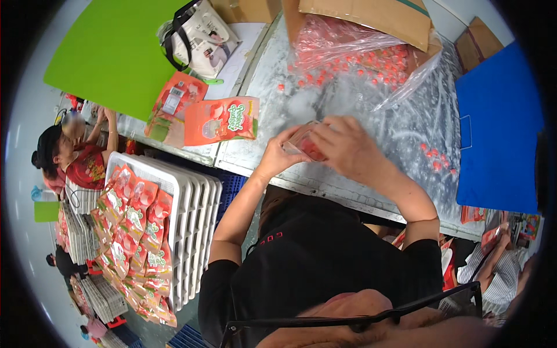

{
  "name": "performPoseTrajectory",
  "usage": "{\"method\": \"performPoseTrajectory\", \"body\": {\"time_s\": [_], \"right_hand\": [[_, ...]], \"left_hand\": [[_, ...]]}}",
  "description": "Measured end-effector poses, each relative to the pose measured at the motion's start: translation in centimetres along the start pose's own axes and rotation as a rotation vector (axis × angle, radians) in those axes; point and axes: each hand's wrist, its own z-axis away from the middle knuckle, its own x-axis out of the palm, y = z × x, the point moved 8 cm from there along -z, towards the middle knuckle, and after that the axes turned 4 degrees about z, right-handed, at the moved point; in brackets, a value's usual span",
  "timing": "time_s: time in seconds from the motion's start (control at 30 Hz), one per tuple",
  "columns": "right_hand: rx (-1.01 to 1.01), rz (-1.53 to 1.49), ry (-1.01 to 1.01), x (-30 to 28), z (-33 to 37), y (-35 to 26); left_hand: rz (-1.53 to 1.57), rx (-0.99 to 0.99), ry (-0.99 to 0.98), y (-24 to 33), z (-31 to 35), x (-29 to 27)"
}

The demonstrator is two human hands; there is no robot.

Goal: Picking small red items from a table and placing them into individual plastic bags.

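My left hand (277,156) is closed round a small clear plastic container (297,139) with red pieces in it, held just over the near edge of the metal table (272,124). From the other side my right hand (354,152) comes over the container, its fingers bent at the opening. Whatever those fingers hold is hidden. Small red candies (380,68) spill from a clear plastic bag (342,40) beyond my hands. Several more loose red candies (437,164) lie to the right. A red printed pouch (203,123) lies left of my hands.
An open cardboard box (371,20) stands at the back. A blue panel (499,133) borders the right side, a green board (116,52) the far left. White stacked trays (194,220) bear filled pouches (136,232). A tote bag (203,43) stands behind. Other people work on both sides.
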Motion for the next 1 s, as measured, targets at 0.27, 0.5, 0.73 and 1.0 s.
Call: {"method": "performPoseTrajectory", "body": {"time_s": [0.27, 0.5, 0.73, 1.0], "right_hand": [[0.000, -0.235, -0.672, 6.9, 0.5, -1.2], [0.020, -0.271, -0.699, 9.7, -0.1, 0.4], [0.451, -0.430, 0.375, 0.9, 2.0, 5.5], [0.881, -1.315, 0.274, 15.0, 8.9, 7.5]], "left_hand": [[-0.114, 0.163, -0.017, 1.6, 0.9, 3.0], [-0.014, 0.081, 0.091, 0.5, 1.1, 3.2], [0.267, -0.016, 0.207, -0.5, 0.7, 0.4], [0.487, -0.165, 0.136, -1.6, 0.5, 1.3]]}}
